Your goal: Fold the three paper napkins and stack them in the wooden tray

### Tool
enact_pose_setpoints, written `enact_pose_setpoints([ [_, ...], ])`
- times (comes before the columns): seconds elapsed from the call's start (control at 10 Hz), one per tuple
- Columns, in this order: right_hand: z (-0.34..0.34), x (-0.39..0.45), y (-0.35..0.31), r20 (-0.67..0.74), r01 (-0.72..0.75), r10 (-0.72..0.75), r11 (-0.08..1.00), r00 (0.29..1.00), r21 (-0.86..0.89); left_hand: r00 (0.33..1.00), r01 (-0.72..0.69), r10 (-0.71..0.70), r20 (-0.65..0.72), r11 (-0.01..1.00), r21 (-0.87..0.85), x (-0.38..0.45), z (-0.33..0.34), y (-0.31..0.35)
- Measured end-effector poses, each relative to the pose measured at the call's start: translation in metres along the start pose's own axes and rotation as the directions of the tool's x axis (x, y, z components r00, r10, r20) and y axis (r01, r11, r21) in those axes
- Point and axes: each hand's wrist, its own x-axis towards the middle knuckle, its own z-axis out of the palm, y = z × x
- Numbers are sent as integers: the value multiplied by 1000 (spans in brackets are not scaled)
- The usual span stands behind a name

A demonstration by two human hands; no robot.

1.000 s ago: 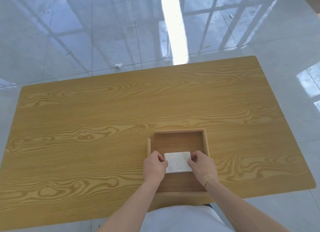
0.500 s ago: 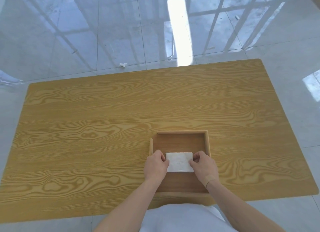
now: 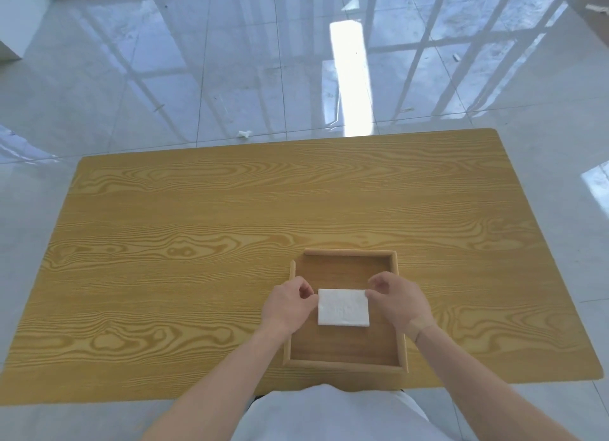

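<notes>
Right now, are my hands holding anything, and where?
The folded napkin stack lies in the wooden tray; left hand and right hand flank its short edges; actual grip cannot be told.

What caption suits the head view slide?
Both hands, left hand and right hand, flank a folded white napkin inside the wooden tray.

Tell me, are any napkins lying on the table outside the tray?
No: the only napkin stack in view lies inside the wooden tray, between the hands, and the table around it shows only wood.
</notes>
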Motion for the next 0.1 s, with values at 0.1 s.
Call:
enact_pose_setpoints([
  [0.1,-32,-13,-9,10,111,-112,990,994,81,995,-93,93,-20,996,-7,-10,-25,6],
])
